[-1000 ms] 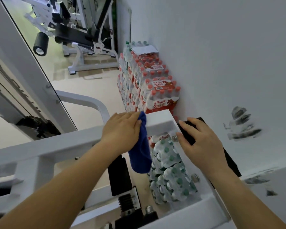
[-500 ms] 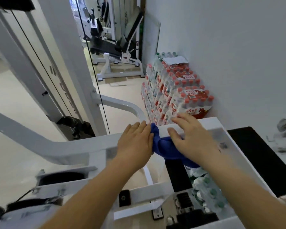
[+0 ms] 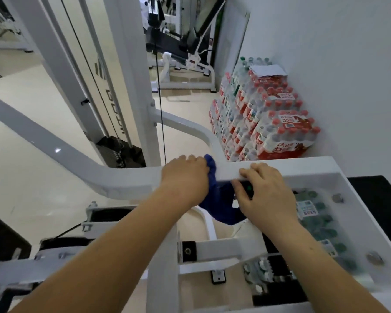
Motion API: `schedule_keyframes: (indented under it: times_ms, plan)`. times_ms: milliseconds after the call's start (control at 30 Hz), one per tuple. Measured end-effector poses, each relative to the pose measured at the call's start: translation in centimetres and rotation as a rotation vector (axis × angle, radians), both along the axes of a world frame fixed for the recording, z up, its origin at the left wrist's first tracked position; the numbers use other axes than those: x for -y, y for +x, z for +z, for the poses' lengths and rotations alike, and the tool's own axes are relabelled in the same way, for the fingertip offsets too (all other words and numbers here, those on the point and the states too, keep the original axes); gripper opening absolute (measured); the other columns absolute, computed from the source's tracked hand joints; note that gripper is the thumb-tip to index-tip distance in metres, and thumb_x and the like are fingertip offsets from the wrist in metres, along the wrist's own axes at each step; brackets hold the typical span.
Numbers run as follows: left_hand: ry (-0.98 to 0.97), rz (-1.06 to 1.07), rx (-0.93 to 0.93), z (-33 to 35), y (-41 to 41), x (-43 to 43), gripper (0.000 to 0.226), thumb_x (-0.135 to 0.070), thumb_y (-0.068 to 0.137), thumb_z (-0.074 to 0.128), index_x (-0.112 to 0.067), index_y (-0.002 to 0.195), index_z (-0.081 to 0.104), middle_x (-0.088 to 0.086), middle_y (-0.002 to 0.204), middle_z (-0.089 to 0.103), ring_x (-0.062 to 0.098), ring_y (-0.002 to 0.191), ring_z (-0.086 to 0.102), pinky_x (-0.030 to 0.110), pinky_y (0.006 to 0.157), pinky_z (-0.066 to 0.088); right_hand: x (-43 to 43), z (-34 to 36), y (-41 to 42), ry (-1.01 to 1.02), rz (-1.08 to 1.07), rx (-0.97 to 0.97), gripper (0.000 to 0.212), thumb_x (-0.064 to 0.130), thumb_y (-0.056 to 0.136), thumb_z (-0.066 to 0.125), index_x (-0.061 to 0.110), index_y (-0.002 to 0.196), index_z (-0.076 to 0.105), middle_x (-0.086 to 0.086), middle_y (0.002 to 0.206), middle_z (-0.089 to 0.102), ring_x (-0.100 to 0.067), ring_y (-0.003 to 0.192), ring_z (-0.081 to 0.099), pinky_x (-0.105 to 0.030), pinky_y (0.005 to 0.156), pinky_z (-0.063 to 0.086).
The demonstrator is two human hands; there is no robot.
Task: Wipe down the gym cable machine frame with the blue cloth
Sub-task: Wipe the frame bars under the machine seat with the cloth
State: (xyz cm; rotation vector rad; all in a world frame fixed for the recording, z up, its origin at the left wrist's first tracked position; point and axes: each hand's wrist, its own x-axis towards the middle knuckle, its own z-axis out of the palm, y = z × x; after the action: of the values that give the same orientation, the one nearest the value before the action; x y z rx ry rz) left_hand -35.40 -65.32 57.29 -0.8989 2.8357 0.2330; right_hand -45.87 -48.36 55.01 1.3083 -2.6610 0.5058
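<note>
The frame bar (image 3: 122, 179) is taken up at its middle by the left hand (image 3: 185, 177), the blue cloth (image 3: 221, 199) and the right hand (image 3: 266, 195); its left stretch is left bare. Open floor (image 3: 32, 188) is seen beyond — crossed only by the upright post (image 3: 138, 86) and black cable (image 3: 159, 98). Rightward, passage is closed off by the wall (image 3: 336, 75) and the stacked water packs (image 3: 269, 123).

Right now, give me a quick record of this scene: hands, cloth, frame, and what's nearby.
Left hand: grips the blue cloth against the white frame bar
Right hand: rests on the same bar, right of the cloth; grip unclear
Cloth: bunched, its tail hanging below the bar
Nearby: packs of bottled water stacked against the wall
</note>
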Motion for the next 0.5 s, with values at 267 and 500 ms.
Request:
schedule_keyframes:
  times_ms: [267,500]
  plan:
    - [0.096,-0.080,-0.079,1.3,6.7,3.8,0.045,-0.031,0.111,0.031,-0.024,0.155,0.031,-0.003,0.149,0.044,0.017,0.137,0.039,0.028,0.110,0.029,0.2,0.4,0.2,0.009,-0.032,-0.044,0.031,0.046,0.096,0.058,0.019,0.108,0.070,0.001,0.108,0.061,-0.021,0.103,0.053,-0.039,0.087,0.051]
    - [0.195,0.041,-0.128,0.0,6.6,5.1,0.031,-0.030,0.108,0.033,-0.028,0.134,0.049,-0.002,0.126,0.054,0.022,0.120,0.052,0.034,0.091,0.042,5.5,1.3,3.4,-0.077,0.121,0.080,0.030,0.037,0.099,0.062,0.014,0.117,0.071,-0.001,0.116,0.062,-0.020,0.108,0.054,-0.040,0.095,0.051]
